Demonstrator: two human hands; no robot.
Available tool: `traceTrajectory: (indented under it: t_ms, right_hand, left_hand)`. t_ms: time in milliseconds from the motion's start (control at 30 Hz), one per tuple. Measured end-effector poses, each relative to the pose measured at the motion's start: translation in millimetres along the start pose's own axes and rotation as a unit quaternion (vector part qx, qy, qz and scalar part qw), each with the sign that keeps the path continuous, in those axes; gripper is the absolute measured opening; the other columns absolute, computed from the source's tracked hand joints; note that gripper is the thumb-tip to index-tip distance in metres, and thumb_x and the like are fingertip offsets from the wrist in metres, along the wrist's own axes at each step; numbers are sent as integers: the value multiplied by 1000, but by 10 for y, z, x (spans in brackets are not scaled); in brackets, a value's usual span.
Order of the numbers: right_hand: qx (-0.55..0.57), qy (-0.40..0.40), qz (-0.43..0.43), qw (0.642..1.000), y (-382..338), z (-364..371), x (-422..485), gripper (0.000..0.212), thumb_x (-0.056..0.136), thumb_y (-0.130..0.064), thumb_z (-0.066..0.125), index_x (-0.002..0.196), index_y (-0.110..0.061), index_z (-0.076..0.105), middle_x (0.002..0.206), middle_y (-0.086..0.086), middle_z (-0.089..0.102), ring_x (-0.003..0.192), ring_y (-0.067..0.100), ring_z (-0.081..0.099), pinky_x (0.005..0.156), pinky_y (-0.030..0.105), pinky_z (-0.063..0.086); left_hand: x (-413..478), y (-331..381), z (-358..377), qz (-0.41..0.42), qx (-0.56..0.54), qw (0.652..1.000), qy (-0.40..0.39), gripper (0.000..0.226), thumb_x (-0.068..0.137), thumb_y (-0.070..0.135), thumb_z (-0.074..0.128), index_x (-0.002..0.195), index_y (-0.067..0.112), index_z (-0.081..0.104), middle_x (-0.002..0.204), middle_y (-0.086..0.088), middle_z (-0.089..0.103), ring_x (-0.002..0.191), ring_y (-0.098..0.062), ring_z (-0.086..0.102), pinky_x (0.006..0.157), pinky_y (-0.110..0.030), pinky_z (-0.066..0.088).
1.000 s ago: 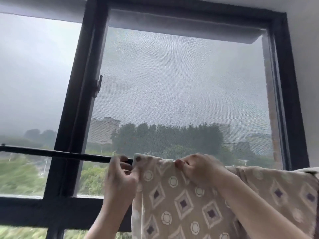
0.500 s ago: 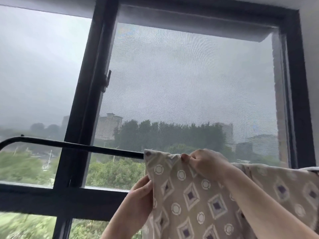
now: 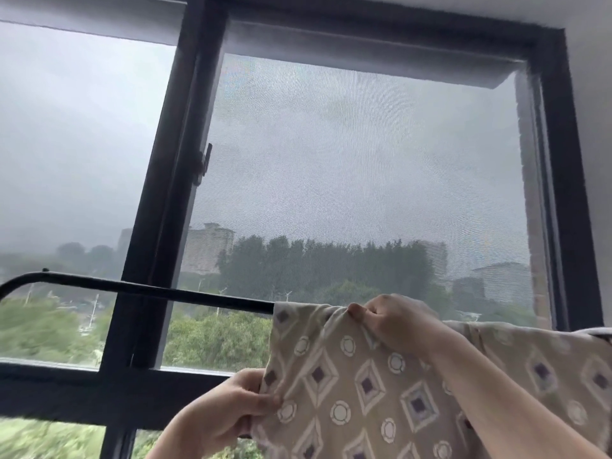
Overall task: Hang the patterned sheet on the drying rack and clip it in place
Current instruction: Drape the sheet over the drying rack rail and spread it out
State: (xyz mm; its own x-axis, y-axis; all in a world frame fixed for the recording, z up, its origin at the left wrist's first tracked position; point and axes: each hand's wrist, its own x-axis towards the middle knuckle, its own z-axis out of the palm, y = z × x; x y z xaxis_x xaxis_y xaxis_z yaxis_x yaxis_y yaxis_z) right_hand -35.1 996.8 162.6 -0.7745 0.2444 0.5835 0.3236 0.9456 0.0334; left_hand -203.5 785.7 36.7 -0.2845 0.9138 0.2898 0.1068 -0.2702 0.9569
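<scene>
Beige diamond-and-circle patterned sheet [image 3: 381, 389] draped over black metal rack bar [image 3: 139, 288] — spreading step. Right hand [image 3: 394, 321] pinches the fold on top, left hand [image 3: 228, 409] pinches the edge below. Next: tension leftward — no clip visible.

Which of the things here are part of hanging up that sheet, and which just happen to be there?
Part of the job: patterned sheet, black rack bar, left hand, right hand.

Just there: window frame, window latch, insect screen.
</scene>
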Motion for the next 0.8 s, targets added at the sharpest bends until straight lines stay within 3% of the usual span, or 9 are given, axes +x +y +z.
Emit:
traceTrajectory:
  t_ms: [133, 233, 300, 367, 400, 533, 600, 667, 800]
  right_hand:
    - [1, -4, -8, 1000, -31, 9, 46, 63, 94, -68, 25, 60, -21, 49, 66, -7, 61, 66, 8, 57, 69, 35, 46]
    - [8, -7, 0, 1000, -22, 23, 66, 63, 94, -68, 25, 60, -20, 48, 67, -6, 62, 68, 10, 58, 70, 36, 47]
    - [2, -8, 2, 1000, -5, 33, 73, 63, 94, -68, 25, 60, -20, 47, 67, -7, 60, 68, 12, 57, 69, 36, 45]
    - [-2, -10, 3, 1000, 16, 45, 82, 62, 94, -67, 26, 59, -20, 46, 65, -7, 57, 67, 12, 55, 67, 36, 43]
    - [-3, -12, 3, 1000, 27, 51, 89, 62, 94, -67, 26, 59, -21, 47, 65, -8, 57, 67, 11, 54, 67, 36, 42]
    - [-5, -16, 5, 1000, 42, 65, 123, 64, 94, -68, 24, 63, -20, 52, 70, -8, 62, 72, 13, 59, 71, 36, 47]
    - [-1, -23, 6, 1000, 37, 84, 145, 64, 94, -68, 24, 63, -21, 54, 71, -8, 63, 73, 13, 60, 72, 36, 48]
    - [1, -25, 5, 1000, 34, 111, 174, 65, 94, -69, 23, 64, -21, 57, 73, -9, 64, 75, 14, 61, 74, 37, 49]
    - [-4, -37, 5, 999, 39, 142, 247, 67, 94, -69, 21, 70, -21, 61, 82, -6, 66, 83, 18, 62, 78, 36, 48]
  left_hand:
    - [-121, -19, -46, 0, -26, 1000, -11, 55, 71, 10, 83, 118, -10, 61, 115, -25, 65, 104, -34, 64, 95, -46, 49]
    - [-192, -55, 231, -20, -5, 1000, -17, 64, 79, 18, 72, 137, 7, 48, 114, 3, 71, 110, -11, 63, 95, -24, 45]
    - [-94, -48, 172, -79, -48, 995, 29, 22, 89, 16, 57, 111, 15, 54, 94, 15, 70, 93, 1, 63, 78, -12, 48]
    - [-118, -120, 60, -82, 17, 996, -22, 3, 95, 10, 50, 96, 8, 52, 92, 0, 62, 82, -11, 57, 71, -19, 50]
    - [-94, -209, -46, -76, 81, 994, 3, 11, 89, 12, 55, 98, 6, 53, 94, -3, 62, 81, -12, 57, 73, -22, 50]
    - [-172, -365, 6, -68, 91, 992, 58, 35, 73, 25, 82, 100, 3, 74, 99, 0, 73, 95, -5, 68, 83, -17, 49]
    - [-273, -435, 2, 1, 51, 994, 96, 55, 49, 34, 95, 91, 4, 78, 96, -11, 75, 92, -17, 71, 80, -23, 54]
    - [-273, -382, -43, 43, -21, 993, 105, 71, 32, 26, 100, 89, -7, 75, 95, -28, 71, 85, -33, 71, 76, -36, 58]
    - [-334, 1, 56, 105, -122, 973, 163, 44, 52, 7, 86, 88, -11, 71, 84, -31, 69, 65, -36, 70, 57, -39, 60]
